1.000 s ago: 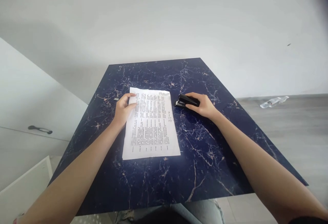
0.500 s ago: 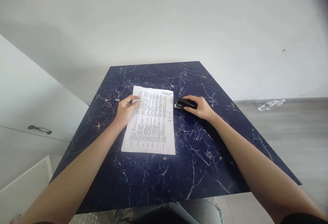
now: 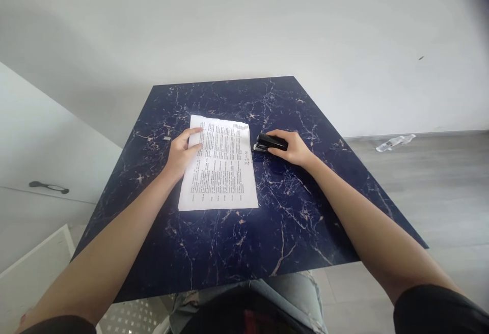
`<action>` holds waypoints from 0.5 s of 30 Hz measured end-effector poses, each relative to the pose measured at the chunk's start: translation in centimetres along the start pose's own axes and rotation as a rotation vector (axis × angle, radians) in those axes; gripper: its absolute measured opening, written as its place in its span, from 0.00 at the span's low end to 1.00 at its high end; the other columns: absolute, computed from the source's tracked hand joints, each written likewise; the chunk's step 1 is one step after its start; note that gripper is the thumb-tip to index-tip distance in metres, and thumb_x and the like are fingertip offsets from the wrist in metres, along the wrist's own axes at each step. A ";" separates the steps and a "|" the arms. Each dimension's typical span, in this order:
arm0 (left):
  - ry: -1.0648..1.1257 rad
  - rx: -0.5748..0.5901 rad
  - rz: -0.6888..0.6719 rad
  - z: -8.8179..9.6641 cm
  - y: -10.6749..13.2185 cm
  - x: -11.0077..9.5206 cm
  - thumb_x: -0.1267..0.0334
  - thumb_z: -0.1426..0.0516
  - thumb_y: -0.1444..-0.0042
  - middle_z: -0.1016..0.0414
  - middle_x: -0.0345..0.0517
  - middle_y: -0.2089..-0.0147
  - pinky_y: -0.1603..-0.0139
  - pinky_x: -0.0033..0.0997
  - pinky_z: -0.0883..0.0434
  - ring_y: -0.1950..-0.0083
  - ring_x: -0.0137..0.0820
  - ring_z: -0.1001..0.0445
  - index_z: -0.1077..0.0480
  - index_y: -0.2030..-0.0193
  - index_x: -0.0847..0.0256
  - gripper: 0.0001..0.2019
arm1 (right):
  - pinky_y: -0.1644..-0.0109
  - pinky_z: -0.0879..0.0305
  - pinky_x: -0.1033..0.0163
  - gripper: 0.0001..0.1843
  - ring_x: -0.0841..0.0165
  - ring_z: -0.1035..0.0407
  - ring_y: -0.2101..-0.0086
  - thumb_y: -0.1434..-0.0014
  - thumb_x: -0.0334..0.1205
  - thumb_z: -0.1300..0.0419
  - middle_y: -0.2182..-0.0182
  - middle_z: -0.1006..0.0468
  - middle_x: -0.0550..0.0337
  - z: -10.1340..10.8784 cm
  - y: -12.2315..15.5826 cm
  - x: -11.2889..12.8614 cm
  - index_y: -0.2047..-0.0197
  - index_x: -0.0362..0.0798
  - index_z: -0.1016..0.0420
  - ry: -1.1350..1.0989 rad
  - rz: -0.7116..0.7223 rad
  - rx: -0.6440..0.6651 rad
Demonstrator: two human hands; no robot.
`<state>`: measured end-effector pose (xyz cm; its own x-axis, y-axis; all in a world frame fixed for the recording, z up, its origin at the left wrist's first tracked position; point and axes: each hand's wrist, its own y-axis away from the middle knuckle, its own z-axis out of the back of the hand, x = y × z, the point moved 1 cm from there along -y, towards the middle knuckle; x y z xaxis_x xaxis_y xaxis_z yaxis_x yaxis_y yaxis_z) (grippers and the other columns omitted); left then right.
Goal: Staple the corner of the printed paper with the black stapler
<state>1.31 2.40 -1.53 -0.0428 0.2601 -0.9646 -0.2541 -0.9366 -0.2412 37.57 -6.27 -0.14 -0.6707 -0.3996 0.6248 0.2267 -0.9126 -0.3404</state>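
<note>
White printed paper, one sheet or a thin stack, lies on the dark blue marbled table. Handwriting shows near its right edge, and its top right corner is slightly bent. My left hand grips the paper's left edge, with thumb and index finger over the print; its other fingers are mostly hidden. In my right hand is a black stapler, held between thumb and fingers. The stapler's jaw end points left, just beside the paper's right edge, and appears apart from it.
A small pale piece lies on the table left of the paper. White drawers with a dark handle stand at the left. Clear plastic packaging lies on the floor at the right. A pale wall rises behind the table.
The camera view has shifted, so everything sits higher and a little left. The paper has turned slightly, its lower edge now more level. Both hands keep their holds.
</note>
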 end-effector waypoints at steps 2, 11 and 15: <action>-0.028 -0.015 -0.004 0.1 0.0 0.1 0.69 0.35 0.48 0.20 0.50 0.47 0.52 0.41 0.20 0.51 0.40 0.20 0.23 0.44 0.59 0.22 | 0.47 0.27 0.52 0.22 0.57 0.22 0.56 0.40 0.45 0.36 0.53 0.17 0.55 -0.1 0.0 0.1 0.44 0.49 0.22 -0.004 0.002 0.008; -0.139 -0.049 -0.052 0.4 0.1 0.0 0.68 0.35 0.46 0.21 0.47 0.44 0.50 0.39 0.20 0.50 0.40 0.20 0.22 0.44 0.54 0.21 | 0.48 0.27 0.50 0.21 0.56 0.22 0.57 0.40 0.44 0.35 0.53 0.16 0.55 -0.2 0.0 -0.5 0.44 0.51 0.22 -0.025 0.044 -0.001; -0.075 -0.024 -0.109 0.3 0.1 0.1 0.68 0.35 0.45 0.22 0.48 0.41 0.44 0.41 0.22 0.44 0.42 0.21 0.23 0.44 0.55 0.21 | 0.48 0.28 0.50 0.21 0.55 0.22 0.56 0.41 0.44 0.34 0.52 0.16 0.56 -0.3 0.1 -0.5 0.44 0.51 0.22 -0.027 0.053 0.003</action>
<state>0.95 2.39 -1.59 -0.0887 0.3764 -0.9222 -0.2378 -0.9071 -0.3473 37.71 -6.16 -0.75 -0.6380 -0.4498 0.6250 0.2636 -0.8902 -0.3715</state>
